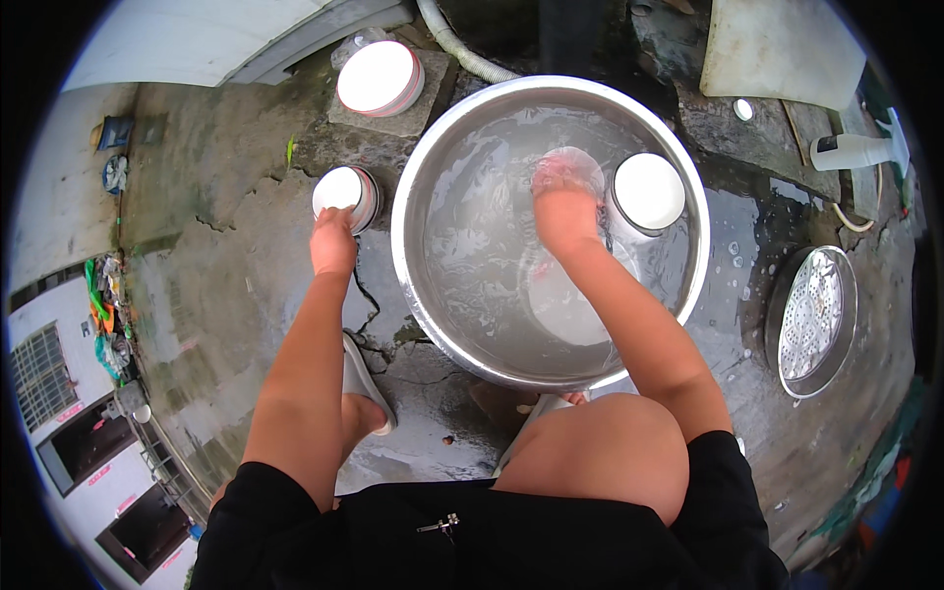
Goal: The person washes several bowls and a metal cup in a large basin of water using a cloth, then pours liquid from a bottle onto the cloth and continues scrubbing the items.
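A large round metal basin (472,350) holds water in front of me. My left hand (333,234) is at the near side of a stack of white bowls (339,190) on the ground left of the basin, fingers on the rim of the top one. My right hand (568,184) reaches into the basin, its fingers in the water and blurred by it; a round translucent shape surrounds them, and I cannot tell whether they grip it. A white enamel-like bowl (649,192) stands at the basin's right side. Another whitish round dish (571,306) lies underwater beneath my right forearm.
White plates with red rims (380,77) stand stacked on a stone block behind the left bowls. A ribbed hose (472,63) runs behind the basin. To the right are a perforated steamer tray (811,321), a spray bottle (855,151) and a small white cap (743,110).
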Action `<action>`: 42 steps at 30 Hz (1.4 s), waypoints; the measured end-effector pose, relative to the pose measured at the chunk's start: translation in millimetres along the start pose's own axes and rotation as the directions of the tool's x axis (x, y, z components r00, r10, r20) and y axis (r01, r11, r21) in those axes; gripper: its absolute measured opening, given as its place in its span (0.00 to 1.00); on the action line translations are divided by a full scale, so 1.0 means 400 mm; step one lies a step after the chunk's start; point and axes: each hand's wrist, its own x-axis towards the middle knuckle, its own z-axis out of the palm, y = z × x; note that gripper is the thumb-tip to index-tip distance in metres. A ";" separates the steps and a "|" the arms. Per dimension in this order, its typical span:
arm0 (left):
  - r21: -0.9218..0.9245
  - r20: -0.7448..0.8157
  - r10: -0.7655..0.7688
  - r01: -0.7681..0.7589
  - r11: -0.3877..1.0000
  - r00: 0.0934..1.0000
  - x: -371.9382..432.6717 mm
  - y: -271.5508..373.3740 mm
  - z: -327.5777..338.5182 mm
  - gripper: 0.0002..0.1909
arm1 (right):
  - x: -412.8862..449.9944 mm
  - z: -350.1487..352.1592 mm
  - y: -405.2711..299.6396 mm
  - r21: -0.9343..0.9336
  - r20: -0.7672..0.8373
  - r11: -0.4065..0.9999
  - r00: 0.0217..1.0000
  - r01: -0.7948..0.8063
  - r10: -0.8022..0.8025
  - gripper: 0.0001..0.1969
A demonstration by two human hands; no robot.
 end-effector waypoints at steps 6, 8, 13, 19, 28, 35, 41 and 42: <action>-0.031 -0.033 -0.075 0.074 0.997 0.997 -0.013 0.013 0.004 0.20 | -0.023 -0.046 0.012 0.365 -0.188 0.927 0.982 0.090 -0.022 0.16; -0.091 -0.171 -0.088 0.073 0.993 0.981 -0.004 0.105 -0.032 0.21 | -0.032 -0.031 0.036 0.504 -0.224 0.862 0.972 0.053 0.071 0.17; -0.884 0.227 -0.058 0.231 0.406 0.972 -0.057 0.396 -0.166 0.22 | -0.060 -0.133 0.010 0.958 0.192 0.190 0.973 -0.214 0.130 0.20; -0.761 0.629 -0.198 0.647 0.044 0.752 -0.045 0.570 -0.142 0.50 | -0.118 -0.139 -0.138 0.979 -0.113 0.172 0.994 0.112 -0.005 0.15; -0.697 0.610 -0.184 0.632 0.339 0.771 -0.069 0.493 -0.051 0.42 | -0.135 -0.055 -0.152 0.897 0.051 0.433 0.952 0.090 -0.303 0.21; -0.516 0.852 -0.050 0.853 0.081 0.520 -0.017 0.483 -0.112 0.35 | -0.153 -0.016 -0.105 0.398 -0.366 0.769 0.856 0.499 -0.366 0.14; -0.636 0.766 -0.088 0.771 0.042 0.637 -0.044 0.536 -0.120 0.34 | -0.159 -0.044 -0.133 0.928 -0.134 0.326 0.978 0.180 -0.158 0.12; -0.525 0.837 -0.074 0.833 0.175 0.543 -0.011 0.540 -0.160 0.35 | -0.153 -0.018 -0.103 0.726 -0.368 0.550 0.909 0.413 -0.196 0.11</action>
